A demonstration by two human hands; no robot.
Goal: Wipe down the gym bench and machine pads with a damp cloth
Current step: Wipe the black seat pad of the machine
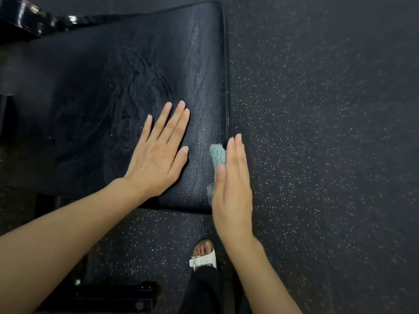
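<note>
bench pad (pixel 102 109), black and padded, fills the upper left and middle of the view, its long right edge running down the frame beside the floor. faint swirled smear marks (pixel 140 87) show on its surface, and a strip near the right edge shines in the light. cloth (pixel 218 156), teal and knobbly, sits at the pad's right edge near the lower corner, mostly covered, with one end sticking out past the thumb. right hand (pixel 232 189) is turned on its side, fingers straight and together, pressing the cloth against the side of the pad; the thumb lies along the top of the cloth. left hand (pixel 158 155) lies flat, palm down on the pad just left of the cloth, fingers straight and a little spread, holding nothing. dark speckled rubber floor (pixel 317 132) surrounds the bench. below the pad a foot in a white sandal (pixel 204 257) stands on the floor, with a black trouser leg (pixel 204 288) above it. black metal frame parts (pixel 113 293) show at the lower left
</note>
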